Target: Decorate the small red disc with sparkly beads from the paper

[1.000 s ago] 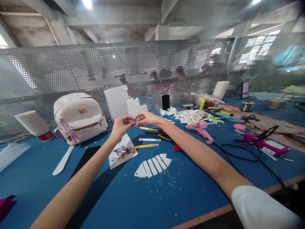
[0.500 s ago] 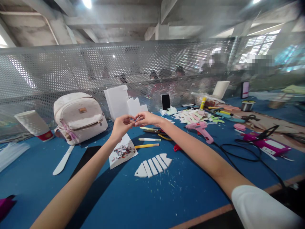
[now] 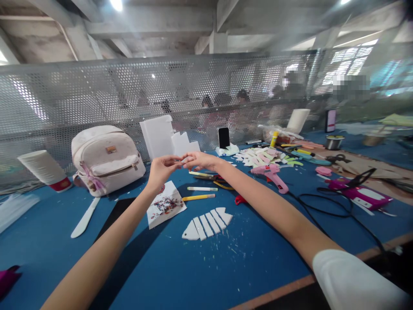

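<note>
Small pale piece (image 3: 184,159), long axis left-right

You face a blue table (image 3: 180,275) backed by a perforated metal screen (image 3: 97,94), under bare concrete beams (image 3: 155,21); bright windows (image 3: 348,66) glow at your right.

One backpack (image 3: 106,158), one pink glue gun (image 3: 270,174), one phone (image 3: 223,137), five white foam slices (image 3: 208,223).

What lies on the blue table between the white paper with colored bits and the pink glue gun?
In the head view, between the paper and the glue gun lie a yellow pencil, a white stick and a small red piece.
</note>
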`<state>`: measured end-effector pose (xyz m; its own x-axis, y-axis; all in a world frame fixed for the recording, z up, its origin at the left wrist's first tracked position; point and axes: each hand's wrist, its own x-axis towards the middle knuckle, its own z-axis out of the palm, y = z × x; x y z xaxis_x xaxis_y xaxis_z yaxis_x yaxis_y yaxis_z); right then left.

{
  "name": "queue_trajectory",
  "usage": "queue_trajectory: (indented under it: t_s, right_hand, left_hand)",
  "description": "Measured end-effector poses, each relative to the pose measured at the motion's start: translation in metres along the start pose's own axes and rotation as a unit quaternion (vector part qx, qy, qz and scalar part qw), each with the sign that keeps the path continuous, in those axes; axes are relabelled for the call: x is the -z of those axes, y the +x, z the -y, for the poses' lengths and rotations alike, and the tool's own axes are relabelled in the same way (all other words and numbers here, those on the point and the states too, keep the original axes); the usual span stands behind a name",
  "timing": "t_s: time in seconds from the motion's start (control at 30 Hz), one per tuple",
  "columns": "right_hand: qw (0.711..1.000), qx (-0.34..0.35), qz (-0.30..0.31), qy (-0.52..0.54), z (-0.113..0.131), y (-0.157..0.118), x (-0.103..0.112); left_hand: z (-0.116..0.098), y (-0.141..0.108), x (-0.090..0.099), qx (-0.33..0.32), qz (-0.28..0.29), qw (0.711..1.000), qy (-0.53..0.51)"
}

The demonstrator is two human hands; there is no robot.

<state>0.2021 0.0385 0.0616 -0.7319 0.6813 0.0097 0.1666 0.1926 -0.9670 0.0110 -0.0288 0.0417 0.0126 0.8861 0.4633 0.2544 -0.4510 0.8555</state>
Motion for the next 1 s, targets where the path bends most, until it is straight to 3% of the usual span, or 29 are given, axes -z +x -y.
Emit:
queue_trajectory:
  t_s: [0.27,0.57,0.77,0.9,1.0]
  right_hand:
    - [0.995,-0.004,0.024,-0.096,0.007,-0.004,0.015]
    - [0.998,0.009,-0.017,-0.061,-0.008,0.006,0.001]
    - [0.998,0.005,-0.050,-0.027,-0.005,0.004,0.002]
    - [0.999,0.000,-0.052,-0.012,-0.001,0.002,0.000]
    - [0.999,-0.004,-0.044,0.005,-0.002,0.002,-0.002]
  left_hand:
    - [0.003,0.001,-0.001,0.006,0.000,1.000,0.008]
    - [-0.008,-0.002,0.001,-0.017,-0.004,0.999,0.048]
    - [-0.010,0.009,0.022,-0.012,-0.015,0.998,0.059]
    - [-0.007,0.017,0.038,0.011,0.020,0.999,0.046]
    - [-0.009,0.016,0.040,0.026,0.049,0.998,-0.005]
